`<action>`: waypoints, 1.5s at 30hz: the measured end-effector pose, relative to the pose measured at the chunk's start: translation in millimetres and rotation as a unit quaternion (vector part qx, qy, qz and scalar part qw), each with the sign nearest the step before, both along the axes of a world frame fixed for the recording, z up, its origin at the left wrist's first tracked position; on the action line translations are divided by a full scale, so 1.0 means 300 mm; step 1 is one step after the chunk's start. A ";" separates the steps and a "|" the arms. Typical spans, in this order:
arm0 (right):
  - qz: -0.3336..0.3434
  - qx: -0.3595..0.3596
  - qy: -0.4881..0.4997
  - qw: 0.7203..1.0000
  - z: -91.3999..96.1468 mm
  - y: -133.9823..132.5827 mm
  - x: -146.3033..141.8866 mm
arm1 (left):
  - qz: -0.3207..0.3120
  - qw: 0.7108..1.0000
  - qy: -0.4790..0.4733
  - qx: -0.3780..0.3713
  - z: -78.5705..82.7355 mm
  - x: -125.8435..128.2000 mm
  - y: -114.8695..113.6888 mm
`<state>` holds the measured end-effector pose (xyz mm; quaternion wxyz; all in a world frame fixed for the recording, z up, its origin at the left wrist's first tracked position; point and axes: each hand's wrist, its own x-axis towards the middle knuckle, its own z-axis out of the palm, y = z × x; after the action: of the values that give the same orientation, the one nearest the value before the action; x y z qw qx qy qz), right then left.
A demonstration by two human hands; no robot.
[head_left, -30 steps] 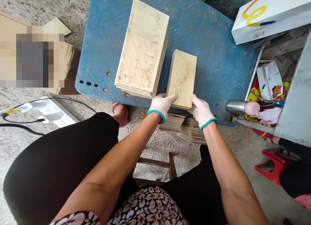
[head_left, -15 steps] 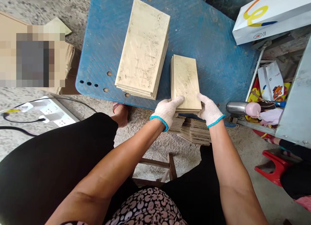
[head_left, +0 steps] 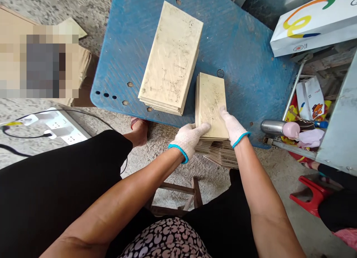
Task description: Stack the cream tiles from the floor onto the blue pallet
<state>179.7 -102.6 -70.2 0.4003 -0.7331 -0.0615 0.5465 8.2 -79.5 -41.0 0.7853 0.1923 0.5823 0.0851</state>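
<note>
A small stack of cream-coloured rectangular boards (head_left: 212, 98) with dark specks is gripped between my gloved hands at its near end. My left hand (head_left: 189, 136) closes on the near left corner, its thumb lying on the top face. On the right edge, my right hand (head_left: 232, 125) is wrapped round the stack, thumb on top; its other fingers are hidden. A taller stack of larger cream boards (head_left: 171, 59) stands to the left on the blue table (head_left: 119, 57). Below the table edge, more stacked boards (head_left: 220, 154) show beneath my hands.
At right, a steel bottle with a pink cap (head_left: 272, 127) lies near a metal rack, below a white paper bag (head_left: 312, 23). A power strip (head_left: 63, 126) with cables is on the floor at left, near a cardboard box (head_left: 89, 70). A red stool (head_left: 309, 196) stands lower right, beside another person.
The small stack and both hands have shifted slightly towards me. My right hand has slid further up the stack's right edge. The view has moved a little.
</note>
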 end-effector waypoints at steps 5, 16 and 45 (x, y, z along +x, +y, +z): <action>0.016 -0.035 0.000 0.999 0.012 -0.009 -0.019 | 0.020 0.998 -0.058 -0.008 0.000 -0.007 -0.008; -0.055 0.080 -0.108 0.989 0.259 -0.081 -0.018 | -0.093 0.986 -0.082 0.112 0.119 0.000 -0.037; 0.133 0.248 -0.096 0.955 0.429 -0.673 -0.441 | -0.028 0.951 -0.129 0.279 0.456 -0.354 -0.354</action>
<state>47.6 -304.4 58.4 0.4855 -0.6447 -0.3304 0.4894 -98.1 -185.6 95.9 0.7707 0.4075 0.4232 0.2468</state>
